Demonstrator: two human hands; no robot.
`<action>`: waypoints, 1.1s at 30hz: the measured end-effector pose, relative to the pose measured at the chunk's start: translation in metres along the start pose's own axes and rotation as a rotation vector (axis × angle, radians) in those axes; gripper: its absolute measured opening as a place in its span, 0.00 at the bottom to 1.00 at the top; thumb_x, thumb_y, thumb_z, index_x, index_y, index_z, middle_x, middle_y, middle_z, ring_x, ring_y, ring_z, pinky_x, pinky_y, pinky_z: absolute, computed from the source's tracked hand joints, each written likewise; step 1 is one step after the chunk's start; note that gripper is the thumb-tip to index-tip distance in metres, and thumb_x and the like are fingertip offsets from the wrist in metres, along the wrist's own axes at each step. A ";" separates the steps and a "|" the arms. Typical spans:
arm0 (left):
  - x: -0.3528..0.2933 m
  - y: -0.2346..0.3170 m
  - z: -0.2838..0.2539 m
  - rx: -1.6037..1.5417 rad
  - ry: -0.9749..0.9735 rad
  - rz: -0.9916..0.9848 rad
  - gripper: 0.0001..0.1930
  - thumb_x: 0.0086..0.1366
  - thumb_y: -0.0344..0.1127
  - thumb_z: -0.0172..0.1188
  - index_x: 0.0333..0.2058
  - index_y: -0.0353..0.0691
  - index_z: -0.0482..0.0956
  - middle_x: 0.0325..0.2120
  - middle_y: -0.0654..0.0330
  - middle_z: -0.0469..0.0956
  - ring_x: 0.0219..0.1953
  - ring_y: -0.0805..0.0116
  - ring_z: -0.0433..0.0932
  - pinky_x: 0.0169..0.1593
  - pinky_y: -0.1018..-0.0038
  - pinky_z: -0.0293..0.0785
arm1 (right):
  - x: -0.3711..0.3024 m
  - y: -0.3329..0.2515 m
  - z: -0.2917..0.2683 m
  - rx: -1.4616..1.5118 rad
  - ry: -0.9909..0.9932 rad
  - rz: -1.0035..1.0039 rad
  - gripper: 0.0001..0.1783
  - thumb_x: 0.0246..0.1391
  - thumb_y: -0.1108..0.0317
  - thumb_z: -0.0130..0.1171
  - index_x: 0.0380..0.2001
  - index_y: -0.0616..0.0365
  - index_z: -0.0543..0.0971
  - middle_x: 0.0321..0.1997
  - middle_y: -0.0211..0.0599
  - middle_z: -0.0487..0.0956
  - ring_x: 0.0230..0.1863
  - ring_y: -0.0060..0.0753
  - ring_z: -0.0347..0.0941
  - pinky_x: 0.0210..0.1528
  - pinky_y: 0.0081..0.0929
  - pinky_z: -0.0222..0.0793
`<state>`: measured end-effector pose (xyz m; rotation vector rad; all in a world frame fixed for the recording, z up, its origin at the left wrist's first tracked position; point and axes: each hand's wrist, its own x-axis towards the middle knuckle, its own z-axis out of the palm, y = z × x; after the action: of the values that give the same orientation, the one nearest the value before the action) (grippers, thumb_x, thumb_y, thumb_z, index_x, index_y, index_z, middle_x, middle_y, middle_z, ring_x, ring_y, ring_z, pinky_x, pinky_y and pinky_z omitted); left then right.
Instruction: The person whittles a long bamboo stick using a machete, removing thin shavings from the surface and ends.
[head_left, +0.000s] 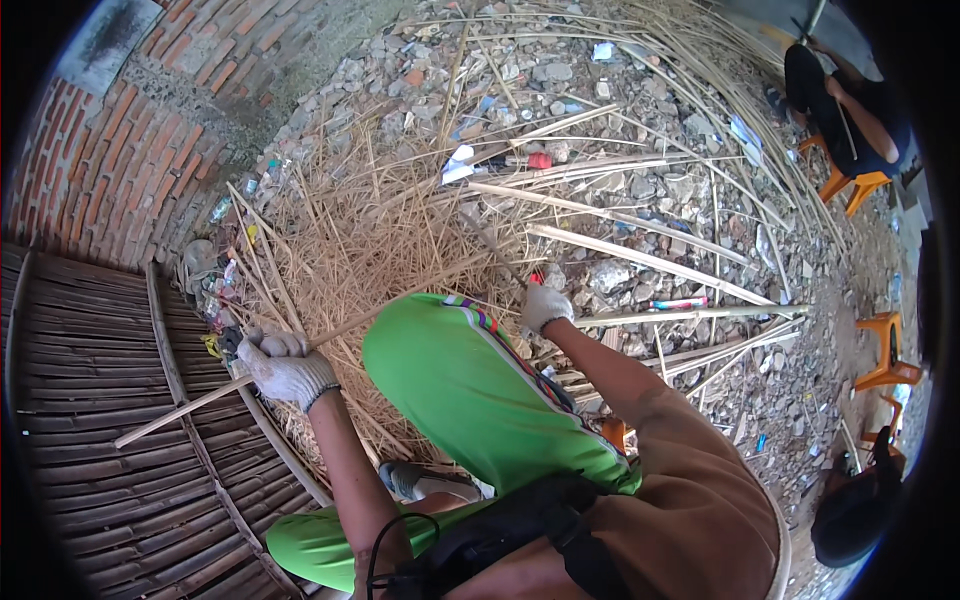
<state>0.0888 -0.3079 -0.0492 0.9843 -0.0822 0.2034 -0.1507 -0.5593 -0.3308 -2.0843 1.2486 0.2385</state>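
Observation:
My left hand [283,370], in a pale knit glove, is closed around a thin bamboo strip [195,408]. One end of the strip sticks out to the lower left. Its other part slants up past my green-clad knee toward the blade. My right hand [547,304], also gloved, grips a long knife [490,243] with a dark, narrow blade that points to the upper left. A bit of red shows beside the fist; the handle is mostly hidden. The blade's tip lies over a heap of bamboo shavings [385,225]. Whether the blade touches the strip, I cannot tell.
Split bamboo lengths [650,265] lie across the stony ground on the right. A slatted bamboo panel [130,490] and a brick wall [120,170] stand at the left. Two other people sit at the far right, near orange stools [885,350]. Litter is scattered about.

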 end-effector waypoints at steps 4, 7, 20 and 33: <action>-0.002 0.002 0.000 -0.014 -0.058 -0.023 0.16 0.80 0.49 0.54 0.41 0.40 0.74 0.12 0.71 0.54 0.12 0.78 0.51 0.17 0.75 0.52 | 0.007 0.005 0.001 -0.008 0.074 -0.002 0.20 0.62 0.57 0.58 0.50 0.57 0.86 0.51 0.61 0.87 0.55 0.61 0.86 0.56 0.53 0.83; -0.003 0.002 0.003 0.032 -0.020 0.023 0.16 0.80 0.48 0.54 0.40 0.41 0.74 0.13 0.73 0.53 0.13 0.78 0.50 0.18 0.75 0.51 | 0.011 0.015 0.015 0.014 -0.058 -0.029 0.22 0.63 0.57 0.58 0.53 0.58 0.85 0.52 0.61 0.87 0.55 0.63 0.85 0.58 0.54 0.81; -0.006 0.004 0.008 -0.055 -0.106 -0.050 0.15 0.81 0.46 0.53 0.38 0.41 0.74 0.11 0.74 0.52 0.11 0.79 0.45 0.15 0.74 0.46 | 0.005 0.027 0.028 0.099 0.055 0.082 0.20 0.63 0.57 0.58 0.47 0.61 0.88 0.50 0.62 0.87 0.54 0.63 0.86 0.57 0.55 0.82; -0.011 0.012 -0.014 -0.250 -0.896 -0.111 0.12 0.74 0.30 0.54 0.51 0.34 0.79 0.13 0.72 0.57 0.15 0.76 0.57 0.21 0.73 0.59 | -0.043 0.032 0.009 0.112 0.035 -0.065 0.21 0.64 0.58 0.58 0.51 0.62 0.83 0.47 0.62 0.87 0.51 0.64 0.86 0.55 0.57 0.82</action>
<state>0.0751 -0.2912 -0.0495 0.7635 -0.8490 -0.3578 -0.1982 -0.5329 -0.3323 -2.0367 1.1851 0.1006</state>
